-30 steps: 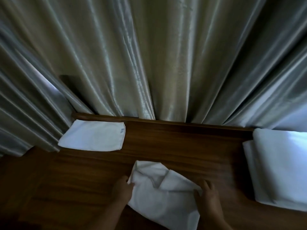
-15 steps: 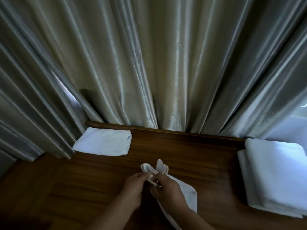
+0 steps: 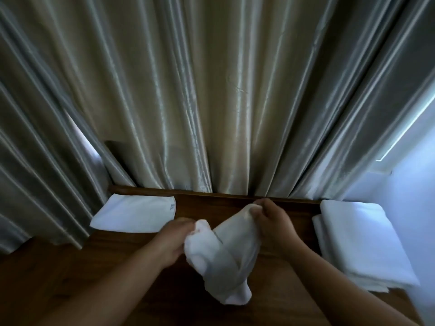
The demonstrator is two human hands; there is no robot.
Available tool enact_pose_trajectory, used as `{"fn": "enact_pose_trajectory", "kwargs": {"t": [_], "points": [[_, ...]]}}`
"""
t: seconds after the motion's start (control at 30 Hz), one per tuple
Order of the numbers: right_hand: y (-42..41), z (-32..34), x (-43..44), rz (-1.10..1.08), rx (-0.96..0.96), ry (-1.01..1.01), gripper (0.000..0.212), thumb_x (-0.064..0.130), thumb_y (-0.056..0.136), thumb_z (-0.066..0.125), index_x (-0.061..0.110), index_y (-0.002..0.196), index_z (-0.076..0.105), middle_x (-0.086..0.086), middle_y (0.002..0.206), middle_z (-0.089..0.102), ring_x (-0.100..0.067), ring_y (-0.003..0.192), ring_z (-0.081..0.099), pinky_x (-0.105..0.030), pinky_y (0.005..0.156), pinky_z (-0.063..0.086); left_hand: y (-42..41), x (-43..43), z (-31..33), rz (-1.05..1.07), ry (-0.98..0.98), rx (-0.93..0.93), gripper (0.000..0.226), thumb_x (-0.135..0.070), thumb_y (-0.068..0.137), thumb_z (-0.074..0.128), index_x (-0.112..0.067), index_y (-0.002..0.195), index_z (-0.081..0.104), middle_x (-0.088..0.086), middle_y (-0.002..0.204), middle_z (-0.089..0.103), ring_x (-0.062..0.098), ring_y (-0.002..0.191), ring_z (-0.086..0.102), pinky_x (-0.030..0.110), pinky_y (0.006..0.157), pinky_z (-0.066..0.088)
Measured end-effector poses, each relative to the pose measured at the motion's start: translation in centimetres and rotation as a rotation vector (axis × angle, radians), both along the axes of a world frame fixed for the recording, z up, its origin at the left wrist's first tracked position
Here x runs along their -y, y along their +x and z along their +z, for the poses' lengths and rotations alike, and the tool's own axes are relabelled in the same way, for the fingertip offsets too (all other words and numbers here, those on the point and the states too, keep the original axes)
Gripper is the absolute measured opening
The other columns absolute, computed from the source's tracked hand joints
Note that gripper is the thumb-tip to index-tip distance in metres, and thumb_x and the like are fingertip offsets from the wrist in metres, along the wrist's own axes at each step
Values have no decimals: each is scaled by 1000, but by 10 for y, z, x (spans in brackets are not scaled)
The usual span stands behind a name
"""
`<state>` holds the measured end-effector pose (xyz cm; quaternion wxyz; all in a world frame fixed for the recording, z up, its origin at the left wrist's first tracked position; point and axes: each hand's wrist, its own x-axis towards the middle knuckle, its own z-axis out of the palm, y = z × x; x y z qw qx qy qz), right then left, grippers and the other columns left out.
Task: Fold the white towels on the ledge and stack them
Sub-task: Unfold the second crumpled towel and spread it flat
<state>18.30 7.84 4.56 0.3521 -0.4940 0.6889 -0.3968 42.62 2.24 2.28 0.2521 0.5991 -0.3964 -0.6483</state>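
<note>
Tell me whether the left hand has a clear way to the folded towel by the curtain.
Probably yes: nothing lies on the bare wood between the left hand and the folded towel. But that hand is gripping the loose towel, shared with the right hand, so it must let go first.

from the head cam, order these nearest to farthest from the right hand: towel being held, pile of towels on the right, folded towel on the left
1. The held towel: gripped in the right hand, center of the ledge.
2. The pile of towels: just to that hand's right, by the window.
3. The folded towel: across the ledge, far left, beyond the left hand.
</note>
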Motion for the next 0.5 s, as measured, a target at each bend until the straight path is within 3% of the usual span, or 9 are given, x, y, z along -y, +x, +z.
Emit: {"fn": "enact_pose_trajectory", "kwargs": {"t": [0.07, 0.13, 0.2, 0.3, 0.4, 0.5], "points": [[-33, 11, 0, -123, -103, -69, 10, 30, 100, 50, 25, 98, 60, 5, 86, 64, -8, 79, 60, -20, 61, 42, 31, 13, 6, -73, -245, 247, 14, -13, 94, 53, -13, 99, 65, 11, 100, 68, 27, 93, 63, 38, 81, 50], [-68, 17, -1, -223, -194, -108, 12, 31, 99, 50, 24, 99, 60, 1, 85, 65, -19, 82, 62, -29, 66, 45, 62, 25, 12, -119, -439, 454, 12, -14, 95, 52, -17, 95, 63, 3, 97, 66, 21, 94, 60, 33, 76, 45], [-100, 23, -6, -304, -268, -115, 12, 32, 98, 50, 24, 98, 60, -2, 82, 65, -26, 81, 62, -33, 68, 45, 91, 37, 22, -115, -560, 557, 11, -15, 95, 55, -21, 91, 63, -1, 94, 66, 20, 92, 60, 33, 74, 43], [-141, 34, -18, -391, -382, -145, 11, 26, 99, 51, 19, 98, 59, -8, 82, 66, -31, 81, 62, -38, 72, 47, 126, 56, 40, -87, -675, 721, 10, -15, 95, 55, -21, 93, 63, 7, 94, 66, 22, 83, 59, 33, 70, 42], [-169, 42, -31, -500, -414, -136, 16, 27, 99, 50, 15, 102, 60, -11, 90, 67, -32, 88, 58, -39, 75, 44, 148, 64, 64, -56, -718, 727, 16, -17, 97, 52, -20, 104, 66, 7, 100, 68, 22, 85, 61, 34, 69, 45], [-179, 47, -41, -643, -273, -104, 17, 27, 93, 47, 16, 100, 58, -12, 84, 69, -36, 84, 60, -44, 73, 48, 154, 62, 80, 48, -745, 632, 20, -17, 98, 52, -18, 110, 67, 5, 102, 67, 21, 84, 63, 31, 66, 48]]}}
